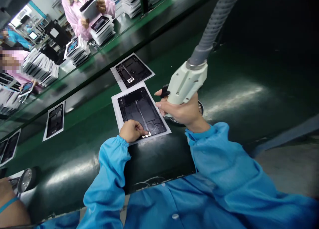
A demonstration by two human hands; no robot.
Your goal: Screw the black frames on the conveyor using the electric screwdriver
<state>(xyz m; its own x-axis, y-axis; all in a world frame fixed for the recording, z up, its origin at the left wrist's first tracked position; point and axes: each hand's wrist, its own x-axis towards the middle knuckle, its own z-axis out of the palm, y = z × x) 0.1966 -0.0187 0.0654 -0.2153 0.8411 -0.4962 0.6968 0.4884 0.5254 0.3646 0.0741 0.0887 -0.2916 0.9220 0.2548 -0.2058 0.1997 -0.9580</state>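
Observation:
A black tablet housing (152, 111) lies on a white sheet (115, 104) in front of me, with a thin ribbon cable (141, 114) running down its middle. My left hand (132, 131) is closed over the housing's near edge, its fingertips together on a small circuit board (147, 134) at the cable's end. In my right hand (186, 113) is a pale handheld tool (185, 83) with a grey corrugated hose (214, 23) rising from its top. The tool's lower end points into a round dish (201, 107) of small parts, partly hidden by my hand.
Another tablet housing (139, 69) on a sheet lies just beyond mine, and one more (55, 120) lies to the left. At lower left, a co-worker's arm (10, 202) is beside a round dish (26, 180). Across the green bench, a person in pink (71, 16) handles stacked sheets (102, 33).

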